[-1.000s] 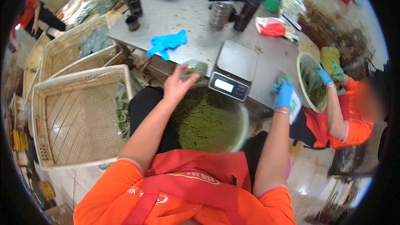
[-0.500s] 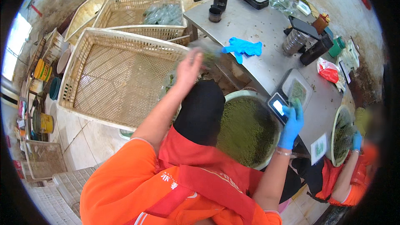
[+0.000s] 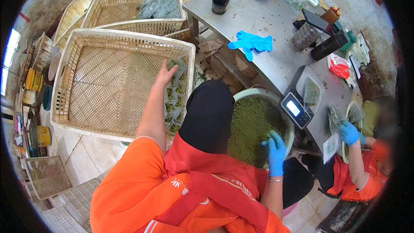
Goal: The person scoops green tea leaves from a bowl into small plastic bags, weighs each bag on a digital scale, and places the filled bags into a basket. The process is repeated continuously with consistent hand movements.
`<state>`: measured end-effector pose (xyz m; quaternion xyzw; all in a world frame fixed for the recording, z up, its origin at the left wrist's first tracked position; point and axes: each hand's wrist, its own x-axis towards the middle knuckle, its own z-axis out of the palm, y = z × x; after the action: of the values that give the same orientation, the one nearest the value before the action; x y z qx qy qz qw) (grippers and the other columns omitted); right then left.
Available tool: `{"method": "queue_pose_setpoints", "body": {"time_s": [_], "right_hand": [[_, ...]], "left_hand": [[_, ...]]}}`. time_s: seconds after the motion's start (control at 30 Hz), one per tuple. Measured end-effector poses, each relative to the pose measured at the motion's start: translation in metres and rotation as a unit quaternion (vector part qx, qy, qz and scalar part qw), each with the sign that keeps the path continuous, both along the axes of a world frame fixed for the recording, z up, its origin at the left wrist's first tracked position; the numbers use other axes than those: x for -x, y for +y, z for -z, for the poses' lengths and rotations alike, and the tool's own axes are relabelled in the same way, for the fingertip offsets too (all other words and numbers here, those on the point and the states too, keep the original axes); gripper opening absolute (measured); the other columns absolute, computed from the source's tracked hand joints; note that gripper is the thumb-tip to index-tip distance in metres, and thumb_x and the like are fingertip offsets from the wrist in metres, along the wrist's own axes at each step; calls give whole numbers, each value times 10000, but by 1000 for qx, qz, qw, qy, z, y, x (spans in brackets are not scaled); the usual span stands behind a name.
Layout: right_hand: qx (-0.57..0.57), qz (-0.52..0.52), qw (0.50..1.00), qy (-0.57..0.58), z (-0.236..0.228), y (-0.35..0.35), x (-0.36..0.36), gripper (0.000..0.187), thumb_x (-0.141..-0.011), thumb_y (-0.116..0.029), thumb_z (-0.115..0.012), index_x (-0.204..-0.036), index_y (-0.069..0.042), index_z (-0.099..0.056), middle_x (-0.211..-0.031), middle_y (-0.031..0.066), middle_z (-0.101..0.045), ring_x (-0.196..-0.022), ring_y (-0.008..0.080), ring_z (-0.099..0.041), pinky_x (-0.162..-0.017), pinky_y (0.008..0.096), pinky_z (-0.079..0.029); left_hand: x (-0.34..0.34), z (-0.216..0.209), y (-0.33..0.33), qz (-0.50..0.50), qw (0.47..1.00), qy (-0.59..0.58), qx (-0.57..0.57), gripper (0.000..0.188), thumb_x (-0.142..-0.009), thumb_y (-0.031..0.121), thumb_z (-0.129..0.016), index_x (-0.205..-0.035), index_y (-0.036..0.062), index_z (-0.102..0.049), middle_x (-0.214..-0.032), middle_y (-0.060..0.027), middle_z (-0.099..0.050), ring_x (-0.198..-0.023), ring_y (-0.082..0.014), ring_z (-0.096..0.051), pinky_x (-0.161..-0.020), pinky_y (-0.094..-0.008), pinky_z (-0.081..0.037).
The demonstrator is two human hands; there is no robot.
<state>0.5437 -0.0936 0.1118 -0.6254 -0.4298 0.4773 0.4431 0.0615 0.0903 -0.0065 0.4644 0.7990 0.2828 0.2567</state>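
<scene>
We seem to be lining bags (image 3: 172, 114) in the crate (image 3: 108, 86), left hand (image 3: 165, 74) spread beside them. Our right hand (image 3: 276, 149) curls over the basin (image 3: 258, 92), grip unclear; the weighed bag (image 3: 311, 92) likely calls for adjusting.

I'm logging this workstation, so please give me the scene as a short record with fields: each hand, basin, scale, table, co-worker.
Left hand: bare, fingers spread, beside the row of bags in the near crate
Right hand: blue-gloved, over the basin; grip unclear
Basin contents: green pieces
Scale: lit screen, flat bag on its pan
Table: metal, loose blue glove on top
Co-worker: at right, gloved hand on a clear bag
</scene>
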Motion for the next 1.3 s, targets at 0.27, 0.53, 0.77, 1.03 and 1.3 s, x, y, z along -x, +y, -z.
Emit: {"method": "queue_pose_setpoints", "body": {"time_s": [0.27, 0.53, 0.77, 1.03, 1.3], "right_hand": [[90, -149, 868, -465, 21, -16, 8, 370, -759, -338, -639, -991, -52, -617, -846, 173, -644, -782, 345, -616, -696, 427, -486], [56, -167, 917, -359, 45, -17, 13, 260, -742, -216, -657, -926, -46, -584, -771, 159, -622, -728, 326, -614, -636, 406, -490], [92, 12, 995, 37, -22, -10, 4, 151, -811, -68, -594, -945, 2, -583, -696, 47, -604, -475, 98, -537, -436, 234, -429], [-98, -14, 978, -182, -25, -6, -14, 288, -786, -104, -618, -1060, -27, -568, -968, 134, -622, -541, 194, -575, -472, 290, -464], [-117, 67, 824, -551, -87, 82, -10, 432, -779, -69, -516, -1209, -78, -477, -1332, 181, -382, -719, 331, -613, -610, 427, -502]], "left_hand": [[17, -48, 0, -37, 984, -15, -175, 516, -831, 288, -575, -1244, 15, -429, -1149, -186, -562, -1033, -286, -564, -893, -352, -421], [-200, -170, -31, 308, 893, -116, -307, 181, -832, 130, -559, -995, 75, -617, -878, -93, -651, -814, -195, -629, -749, -310, -487], [-312, -150, -103, 677, 733, 12, -72, 440, -773, 327, -641, -1174, 173, -543, -826, -119, -644, -694, -256, -633, -613, -358, -501], [-304, -149, -98, 619, 772, 25, -143, 263, -781, 361, -627, -953, 165, -664, -687, -111, -627, -609, -276, -612, -557, -370, -486], [-309, -142, -92, 620, 757, 19, -204, 361, -801, 330, -604, -1114, 154, -570, -901, -92, -647, -727, -249, -629, -618, -358, -497]]}}
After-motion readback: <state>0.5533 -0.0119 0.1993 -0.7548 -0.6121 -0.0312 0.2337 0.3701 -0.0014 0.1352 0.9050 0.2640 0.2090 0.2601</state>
